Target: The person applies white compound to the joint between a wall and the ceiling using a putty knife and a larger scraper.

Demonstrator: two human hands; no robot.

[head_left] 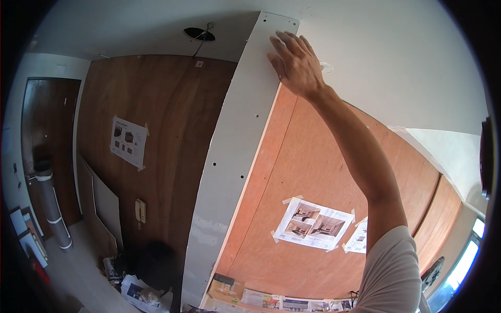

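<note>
My right hand (298, 63) reaches up from the lower right, its arm stretched overhead. The fingers are extended and spread a little, and the palm lies against the upper end of a long white board (229, 125). That board stands upright along the edge of a wooden wall and reaches the ceiling. Several dark screw heads or holes dot its face, two of them at its top end. Nothing shows between my fingers, though the palm side is hidden. My left hand is out of the picture.
A ceiling hole (201, 34) with a hanging cable is left of the board. Taped papers (315, 224) are on the orange-brown wooden wall (308, 172). An intercom handset (140, 211), leaning sheets (104, 198), a grey roll (52, 208) and a dark door (49, 125) are at left.
</note>
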